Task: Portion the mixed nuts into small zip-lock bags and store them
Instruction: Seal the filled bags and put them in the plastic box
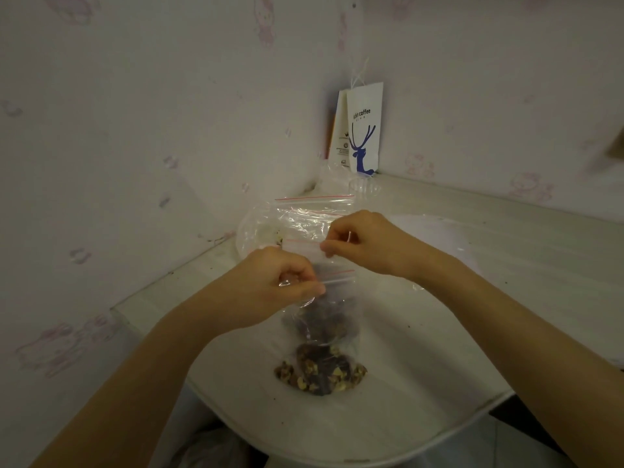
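A small clear zip-lock bag (322,324) with a red-lined top holds dark nuts and hangs above the white table (422,349). My left hand (283,282) pinches its top edge at the left. My right hand (364,243) pinches the zip strip of a bag a little farther back; whether it is the same bag I cannot tell. A filled bag of mixed nuts (320,373) lies on the table below. More empty zip-lock bags (304,217) lie over a clear plastic dish (246,231) behind my hands.
A white paper coffee bag (363,130) with a blue deer stands in the wall corner, with a clear plastic cup (364,187) in front of it. Papered walls close in on the left and back. The table's rounded front edge (337,457) is near me.
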